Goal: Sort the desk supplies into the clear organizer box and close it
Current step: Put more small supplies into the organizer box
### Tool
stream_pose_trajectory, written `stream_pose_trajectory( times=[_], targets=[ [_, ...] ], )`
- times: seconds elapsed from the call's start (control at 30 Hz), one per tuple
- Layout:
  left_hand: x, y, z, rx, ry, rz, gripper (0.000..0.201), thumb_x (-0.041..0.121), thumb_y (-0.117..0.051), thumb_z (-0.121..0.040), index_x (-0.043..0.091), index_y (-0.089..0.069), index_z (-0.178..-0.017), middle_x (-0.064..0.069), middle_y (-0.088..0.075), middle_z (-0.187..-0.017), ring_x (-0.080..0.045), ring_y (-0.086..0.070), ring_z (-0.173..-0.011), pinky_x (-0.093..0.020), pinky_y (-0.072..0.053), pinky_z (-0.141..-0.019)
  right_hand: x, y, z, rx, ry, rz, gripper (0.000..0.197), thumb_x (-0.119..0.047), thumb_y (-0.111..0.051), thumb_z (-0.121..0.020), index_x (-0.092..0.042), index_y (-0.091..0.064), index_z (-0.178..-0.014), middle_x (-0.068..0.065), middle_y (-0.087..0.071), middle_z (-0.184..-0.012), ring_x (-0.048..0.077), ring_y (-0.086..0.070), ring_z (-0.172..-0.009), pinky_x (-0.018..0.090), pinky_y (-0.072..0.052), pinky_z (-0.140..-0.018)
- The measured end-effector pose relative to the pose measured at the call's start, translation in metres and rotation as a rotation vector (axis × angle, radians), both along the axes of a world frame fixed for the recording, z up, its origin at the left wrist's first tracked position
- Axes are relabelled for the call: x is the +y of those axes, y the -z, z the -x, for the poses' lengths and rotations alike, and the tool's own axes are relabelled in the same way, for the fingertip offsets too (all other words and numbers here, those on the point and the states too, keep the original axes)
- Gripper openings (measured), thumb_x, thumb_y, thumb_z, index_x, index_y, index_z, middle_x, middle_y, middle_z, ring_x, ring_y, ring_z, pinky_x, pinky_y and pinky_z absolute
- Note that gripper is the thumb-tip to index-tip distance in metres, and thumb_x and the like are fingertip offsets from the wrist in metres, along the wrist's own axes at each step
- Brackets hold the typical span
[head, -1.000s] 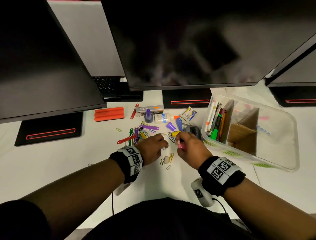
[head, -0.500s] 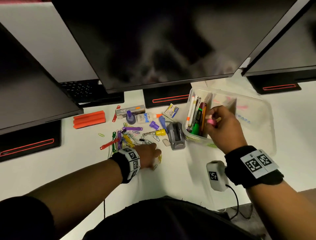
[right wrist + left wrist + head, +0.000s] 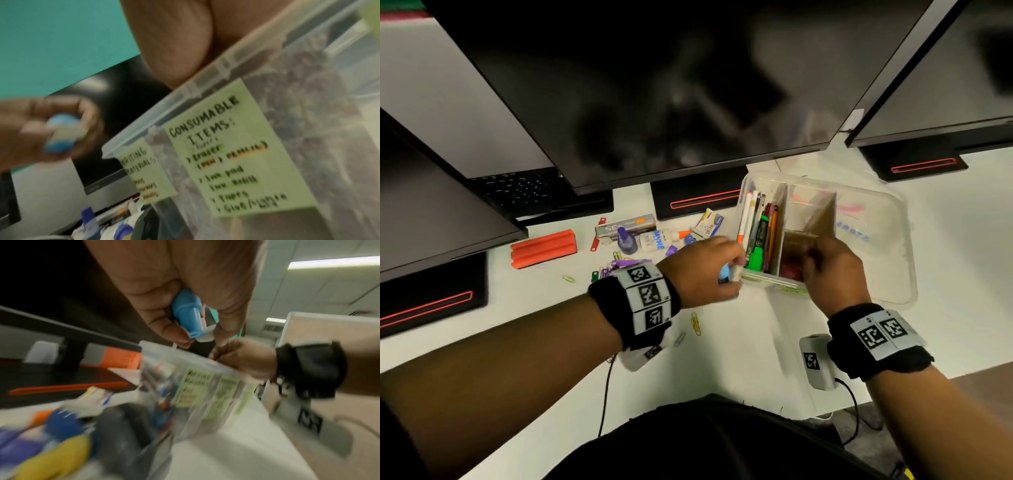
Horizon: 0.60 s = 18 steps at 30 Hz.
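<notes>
The clear organizer box (image 3: 893, 240) stands open at the right, split by brown cardboard dividers (image 3: 822, 216). Its left compartment holds pens and markers (image 3: 760, 233). My left hand (image 3: 729, 274) hovers at the box's near left corner and pinches a small blue piece (image 3: 185, 316) together with a white piece (image 3: 205, 335). My right hand (image 3: 815, 253) reaches down into the middle compartment, its fingertips hidden. Green labels (image 3: 236, 154) on the front wall read "consumable items" and "writing materials".
Loose supplies lie left of the box: an orange block (image 3: 543, 248), a purple bottle (image 3: 626, 240), a glue bottle (image 3: 654, 239), a staples box (image 3: 709, 222), several paper clips (image 3: 695, 323). Black monitors (image 3: 654, 85) overhang the desk's back. A white device (image 3: 816, 359) lies near the front edge.
My left hand left the paper clips and moved right to the box corner, now holding the blue and white pieces. My right hand sank into the middle compartment; the pink eraser no longer shows.
</notes>
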<state>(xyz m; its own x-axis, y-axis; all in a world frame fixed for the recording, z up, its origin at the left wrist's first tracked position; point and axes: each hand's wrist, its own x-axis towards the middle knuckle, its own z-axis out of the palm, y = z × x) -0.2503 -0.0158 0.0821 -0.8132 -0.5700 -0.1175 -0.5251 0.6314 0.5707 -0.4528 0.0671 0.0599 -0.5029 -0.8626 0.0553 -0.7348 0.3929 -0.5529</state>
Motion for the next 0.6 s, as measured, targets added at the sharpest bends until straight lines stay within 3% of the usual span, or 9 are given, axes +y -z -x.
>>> stream_pose_trajectory(
  times=[0.07,0.17,0.27,0.33,0.43,0.6],
  targets=[
    [0.001,-0.011,0.027,0.164,-0.013,0.061,0.027,0.025,-0.064,-0.083,0.015,-0.056,-0.107,0.005,-0.052,-0.102,-0.006,-0.043,-0.090,-0.016,-0.032,-0.076,0.002,0.005,-0.001,-0.029,0.019,0.062,0.017,0.006,-0.054,-0.079,0.000,-0.068,-0.088,0.020,-0.067,-0.093,0.035,-0.062,-0.086,0.012,-0.031,-0.069],
    [0.003,-0.011,0.065,0.265,-0.019,0.076,0.030,0.021,-0.065,-0.083,0.012,-0.057,-0.110,-0.004,-0.055,-0.109,-0.015,-0.051,-0.095,-0.020,-0.036,-0.082,0.003,0.007,0.003,0.018,0.026,0.132,0.022,-0.003,-0.046,-0.072,0.000,-0.065,-0.082,0.019,-0.064,-0.090,0.036,-0.059,-0.085,0.014,-0.031,-0.072],
    [0.008,0.003,0.089,0.181,0.017,0.054,0.031,0.016,-0.062,-0.086,0.010,-0.056,-0.116,-0.009,-0.054,-0.116,-0.024,-0.053,-0.107,-0.031,-0.042,-0.093,0.010,0.014,0.017,0.183,0.061,0.056,0.038,-0.017,-0.042,-0.074,-0.004,-0.067,-0.099,0.017,-0.065,-0.107,0.041,-0.056,-0.102,0.032,-0.036,-0.090],
    [0.008,0.013,0.095,0.078,0.066,0.069,0.030,0.016,-0.057,-0.089,0.011,-0.055,-0.119,-0.009,-0.052,-0.122,-0.025,-0.050,-0.114,-0.034,-0.041,-0.098,0.017,0.012,0.022,0.173,0.113,-0.028,0.038,-0.013,-0.051,-0.082,-0.005,-0.062,-0.118,0.019,-0.059,-0.123,0.041,-0.053,-0.114,0.042,-0.041,-0.096],
    [0.005,0.019,0.094,0.036,0.101,0.075,0.033,0.016,-0.054,-0.092,0.012,-0.053,-0.124,-0.008,-0.049,-0.129,-0.024,-0.047,-0.120,-0.032,-0.038,-0.102,0.023,0.006,0.020,0.078,0.067,-0.109,0.036,-0.016,-0.048,-0.093,-0.011,-0.053,-0.128,0.018,-0.067,-0.112,0.039,-0.062,-0.102,0.041,-0.049,-0.084],
    [-0.004,0.019,0.082,0.047,0.091,0.037,0.039,0.016,-0.057,-0.091,0.014,-0.050,-0.129,-0.004,-0.046,-0.135,-0.018,-0.046,-0.122,-0.023,-0.036,-0.101,0.020,0.003,0.009,0.034,0.046,-0.188,0.034,-0.022,-0.041,-0.096,-0.013,-0.049,-0.128,0.019,-0.070,-0.094,0.040,-0.065,-0.087,0.038,-0.048,-0.071]
  ],
)
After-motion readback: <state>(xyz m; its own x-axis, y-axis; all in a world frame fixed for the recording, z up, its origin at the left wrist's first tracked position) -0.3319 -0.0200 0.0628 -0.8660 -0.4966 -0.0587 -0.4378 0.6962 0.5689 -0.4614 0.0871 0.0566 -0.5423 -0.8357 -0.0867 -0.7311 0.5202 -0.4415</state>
